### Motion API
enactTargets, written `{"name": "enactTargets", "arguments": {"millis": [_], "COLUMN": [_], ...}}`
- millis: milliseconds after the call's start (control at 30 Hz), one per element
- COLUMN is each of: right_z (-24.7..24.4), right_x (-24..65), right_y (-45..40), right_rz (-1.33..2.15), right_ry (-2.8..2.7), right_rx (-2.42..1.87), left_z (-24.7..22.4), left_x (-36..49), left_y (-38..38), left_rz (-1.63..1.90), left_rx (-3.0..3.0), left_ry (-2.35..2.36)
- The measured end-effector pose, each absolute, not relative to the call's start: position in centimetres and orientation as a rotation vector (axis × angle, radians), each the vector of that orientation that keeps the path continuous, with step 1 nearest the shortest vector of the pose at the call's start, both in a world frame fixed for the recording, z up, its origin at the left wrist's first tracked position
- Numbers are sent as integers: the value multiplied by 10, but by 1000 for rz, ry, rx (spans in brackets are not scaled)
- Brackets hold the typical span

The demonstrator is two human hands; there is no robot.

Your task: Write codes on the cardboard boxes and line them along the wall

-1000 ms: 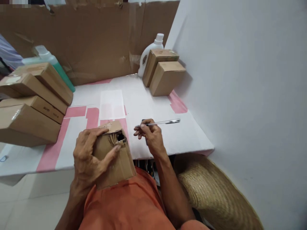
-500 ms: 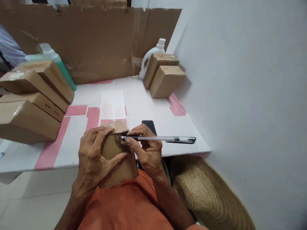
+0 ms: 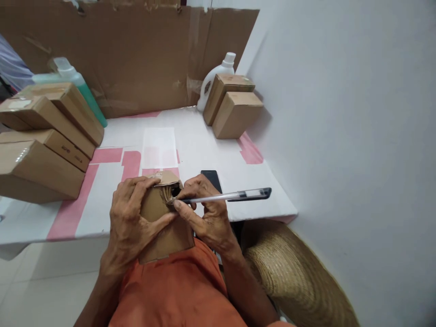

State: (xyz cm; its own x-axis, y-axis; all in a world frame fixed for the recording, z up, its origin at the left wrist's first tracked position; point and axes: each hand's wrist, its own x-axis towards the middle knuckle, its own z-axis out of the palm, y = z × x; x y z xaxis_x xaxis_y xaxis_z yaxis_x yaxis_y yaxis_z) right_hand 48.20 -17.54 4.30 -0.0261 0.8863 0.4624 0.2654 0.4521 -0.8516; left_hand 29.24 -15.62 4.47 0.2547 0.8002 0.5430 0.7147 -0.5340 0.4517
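Note:
A small brown cardboard box point(image 3: 166, 243) rests tilted between my body and the table edge. My left hand point(image 3: 131, 218) grips it, fingers over its top edge and thumb across its face. In my right hand point(image 3: 207, 213) is a pen point(image 3: 218, 197) with a clear barrel, pinched between thumb and fingers, its capped end pointing right. The pen's tip end is at dark scribbled marks near a torn, dark opening in the box's upper corner; the tip itself is hidden by my fingers. Beyond the right hand lies a black phone point(image 3: 211, 180), partly covered.
Several cardboard boxes point(image 3: 44, 177) stand at the left beside a green-liquid bottle point(image 3: 90, 102). Two boxes point(image 3: 238, 116) and a white jug point(image 3: 218, 75) stand at the back right. White paper point(image 3: 159, 147) lies mid-table. A woven straw hat point(image 3: 289, 268) is below right; a wall borders the right.
The pen has tilted, its far end now angled slightly upward and shifted left. My right hand has moved a little left and down, and the dark opening shows more.

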Motion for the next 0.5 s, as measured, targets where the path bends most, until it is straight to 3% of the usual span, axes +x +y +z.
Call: {"name": "enactTargets", "arguments": {"millis": [333, 500], "right_z": [46, 22], "right_x": [503, 514], "right_y": [-178, -155], "right_rz": [482, 801], "right_ry": [-1452, -1199], "right_rx": [-1091, -1191], "left_z": [48, 47], "left_x": [295, 290], "left_y": [-156, -156], "left_rz": [1152, 1167], "left_rx": [2410, 2426], "left_ry": [1481, 1458]}}
